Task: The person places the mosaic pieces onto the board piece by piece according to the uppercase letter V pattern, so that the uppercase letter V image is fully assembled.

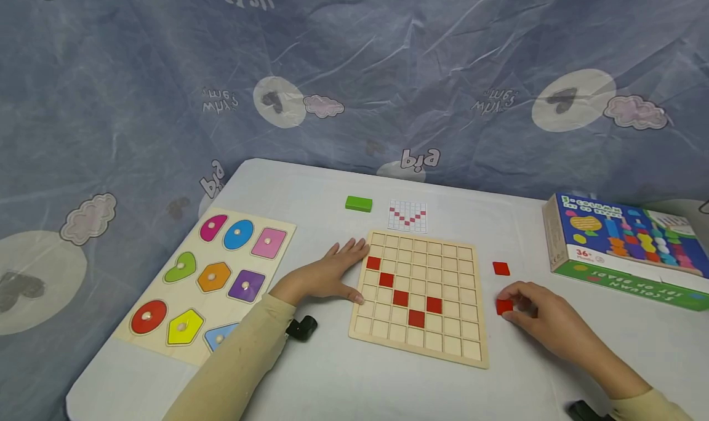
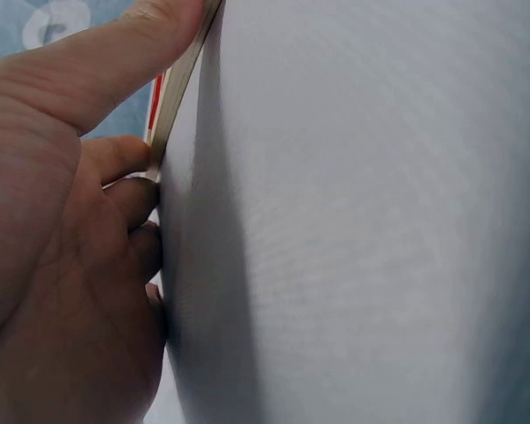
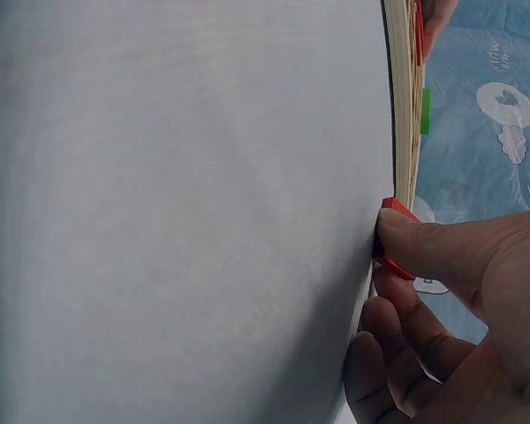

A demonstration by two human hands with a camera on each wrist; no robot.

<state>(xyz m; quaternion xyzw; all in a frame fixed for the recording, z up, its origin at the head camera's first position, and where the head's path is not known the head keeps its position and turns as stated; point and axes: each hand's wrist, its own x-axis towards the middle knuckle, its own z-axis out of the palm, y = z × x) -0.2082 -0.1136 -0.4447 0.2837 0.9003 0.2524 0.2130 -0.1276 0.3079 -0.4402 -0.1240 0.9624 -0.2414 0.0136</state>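
Observation:
A wooden grid board (image 1: 443, 341) lies on the white table (image 1: 310, 193), with several red square tiles (image 1: 400, 297) set in it in a V-like line. My left hand (image 1: 332, 272) lies flat with straight fingers against the board's left edge (image 2: 178, 84). To the right of the board, my right hand (image 1: 534, 310) pinches a red tile (image 1: 503, 306) that rests on the table; in the right wrist view the thumb presses on this red tile (image 3: 394, 212). Another loose red tile (image 1: 501, 268) sits just beyond it.
A small pattern card (image 1: 408, 216) and a green block (image 1: 358, 204) lie behind the board. A shape puzzle (image 1: 207, 282) with coloured knob pieces is at the left. A colourful toy box (image 1: 626, 245) stands at the right. A blue printed cloth (image 1: 354, 70) hangs behind.

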